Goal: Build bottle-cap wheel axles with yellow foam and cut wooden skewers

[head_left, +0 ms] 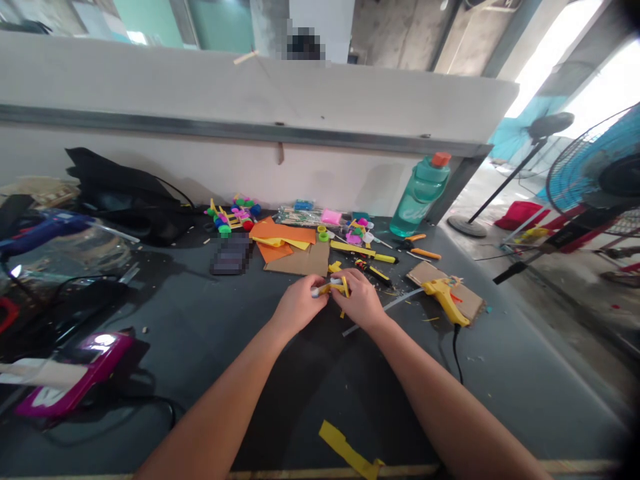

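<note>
My left hand (300, 303) and my right hand (361, 300) meet over the middle of the dark table. Between their fingertips they grip a small yellow and white craft piece (336, 285), partly covered by the fingers. Just beyond them lies a brown cardboard sheet (295, 263) with orange paper (285, 235) on top. A clear glue stick (360, 325) rests beside my right wrist. Farther right, a yellow glue gun (444, 299) leans on another cardboard piece (469, 293). Small yellow scraps surround my fingers.
A green bottle (419, 200) stands at the back right, near orange-handled pliers (426, 253) and a yellow-black utility knife (377, 273). Colourful pom-pom crafts (235, 217) sit at the back. A magenta device (77, 373) is at left; a yellow strip (345, 445) lies near the front edge.
</note>
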`<state>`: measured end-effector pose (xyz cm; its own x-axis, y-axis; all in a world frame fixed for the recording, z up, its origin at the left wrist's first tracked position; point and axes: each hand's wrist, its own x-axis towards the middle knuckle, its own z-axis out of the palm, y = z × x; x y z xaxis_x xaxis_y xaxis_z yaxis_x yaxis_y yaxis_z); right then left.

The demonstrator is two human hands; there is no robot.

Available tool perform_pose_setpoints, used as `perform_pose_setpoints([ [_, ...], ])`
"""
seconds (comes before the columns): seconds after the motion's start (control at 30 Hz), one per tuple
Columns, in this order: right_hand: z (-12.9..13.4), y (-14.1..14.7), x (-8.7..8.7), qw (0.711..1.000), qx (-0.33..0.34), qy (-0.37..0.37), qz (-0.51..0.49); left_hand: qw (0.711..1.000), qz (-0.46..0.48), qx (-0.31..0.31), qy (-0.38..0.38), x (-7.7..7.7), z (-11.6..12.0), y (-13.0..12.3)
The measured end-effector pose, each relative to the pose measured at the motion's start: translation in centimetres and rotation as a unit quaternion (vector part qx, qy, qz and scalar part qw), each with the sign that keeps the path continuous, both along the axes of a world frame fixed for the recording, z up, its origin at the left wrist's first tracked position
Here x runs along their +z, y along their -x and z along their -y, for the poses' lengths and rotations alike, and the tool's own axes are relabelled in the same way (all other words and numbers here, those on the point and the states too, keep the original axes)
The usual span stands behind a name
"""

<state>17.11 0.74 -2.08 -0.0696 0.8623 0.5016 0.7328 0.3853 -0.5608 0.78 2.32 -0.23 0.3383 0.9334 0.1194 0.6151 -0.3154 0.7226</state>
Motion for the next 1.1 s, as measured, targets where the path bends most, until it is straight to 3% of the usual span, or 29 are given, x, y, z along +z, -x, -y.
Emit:
perform_pose_setpoints([
  [0.13,-0.08,0.22,-0.30,0.999,-0.026,0.016,-0.009,0.993,-0.068,0.009,-0.094,0.11,0.37,-0.21],
  [0.23,-0.04,0.37,-0.37,1.000,-0.020,0.015,-0.010,0.988,-0.095,0.009,-0.121,0.20,0.48,-0.20],
  [0.53,-0.12,-0.18,-0.22,0.996,0.051,-0.041,0.052,0.990,-0.079,0.020,-0.118,0.32,0.25,0.02],
  [1.1,-0.15,-0.26,-0.35,0.997,0.031,-0.033,0.068,0.990,-0.083,0.015,-0.115,0.21,0.00,0.27],
])
